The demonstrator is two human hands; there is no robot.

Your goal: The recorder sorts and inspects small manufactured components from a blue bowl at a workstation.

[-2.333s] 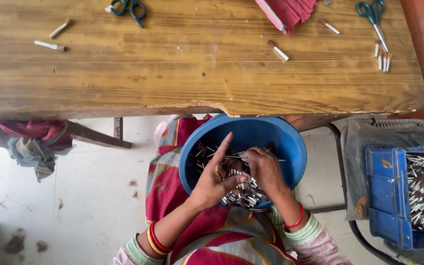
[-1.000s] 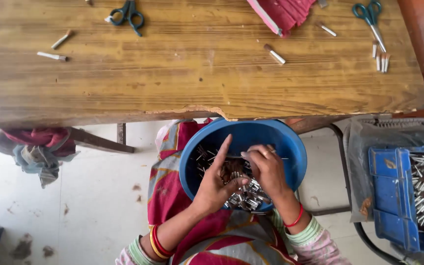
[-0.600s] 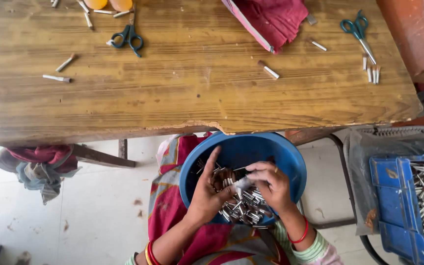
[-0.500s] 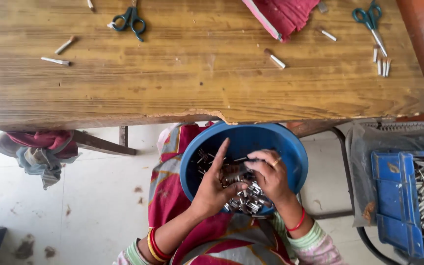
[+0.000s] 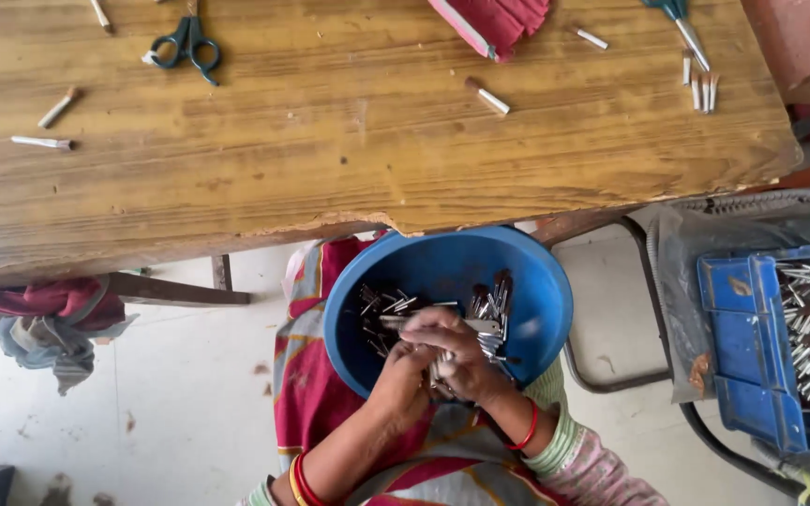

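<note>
A round blue bowl (image 5: 527,281) rests on my lap below the table edge, holding several thin silvery metal sticks (image 5: 384,314). Both hands are together over the near part of the bowl. My left hand (image 5: 403,370) is curled around a bunch of the sticks, and my right hand (image 5: 461,349) closes over the same bunch from the right, fingers bent. The ends of the held sticks poke out between the two hands; most of the bunch is hidden by my fingers.
A worn wooden table (image 5: 330,141) spans the top, with green-handled scissors (image 5: 186,43), a second pair of scissors (image 5: 682,23), scattered short sticks (image 5: 487,96) and a red cloth (image 5: 499,19). A blue crate (image 5: 742,347) of silvery sticks stands at right. Crumpled cloth (image 5: 44,323) hangs at left.
My left fingers, earlier stretched up over the bowl, have curled shut. Both hands have drawn closer together and nearer to me, gathering sticks into a bunch. The view has shifted slightly.
</note>
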